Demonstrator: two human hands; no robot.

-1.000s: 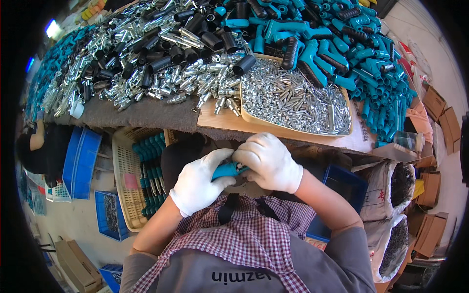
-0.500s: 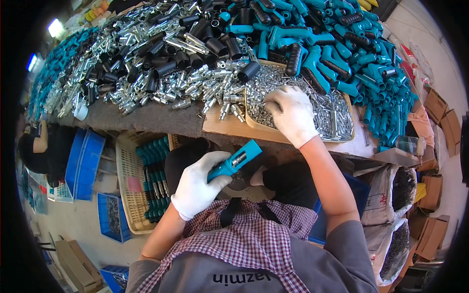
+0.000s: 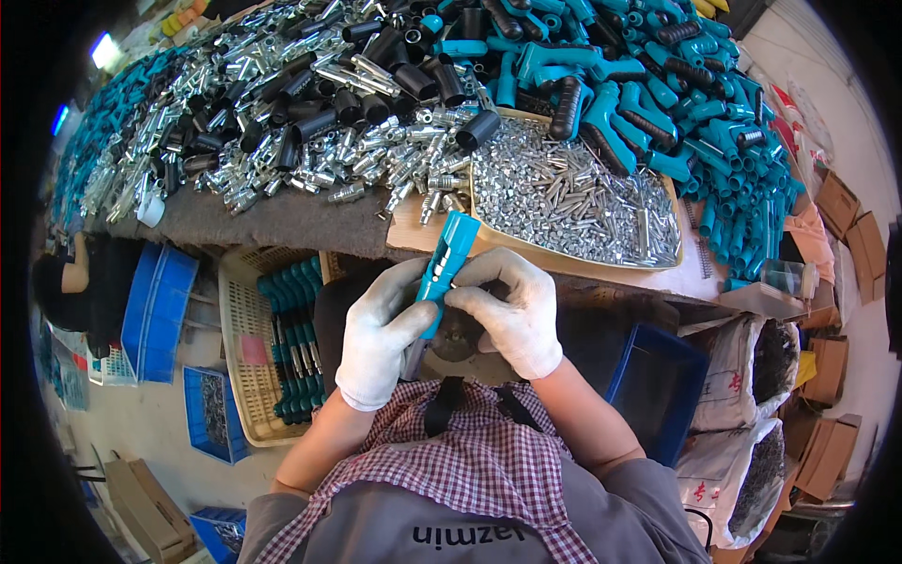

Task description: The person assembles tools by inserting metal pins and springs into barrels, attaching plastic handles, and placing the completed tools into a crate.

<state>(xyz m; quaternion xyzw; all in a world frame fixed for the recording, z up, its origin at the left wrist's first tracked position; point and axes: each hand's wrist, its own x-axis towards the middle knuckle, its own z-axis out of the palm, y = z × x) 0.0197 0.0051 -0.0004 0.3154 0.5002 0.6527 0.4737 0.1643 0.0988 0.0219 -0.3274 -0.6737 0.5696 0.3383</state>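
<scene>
My left hand, in a white glove, is wrapped round a teal plastic tool housing. It stands tilted in front of my chest, its tube end toward the table, with shiny metal showing through its side slot. My right hand, gloved too, has thumb and forefinger pinched against the housing beside that slot. Whether a small part sits between those fingertips is hidden. Just beyond my hands, a shallow tray at the table's edge is heaped with small silver nuts and pins.
Metal fittings, black sleeves and teal housings with black grips lie piled across the table. A cream basket of teal tools stands at lower left. Blue crates and white sacks stand low at right. Another person's arm shows far left.
My right hand has come back from the tray of small parts to the housing. My left hand has turned the housing more upright and moved it slightly toward the table.
</scene>
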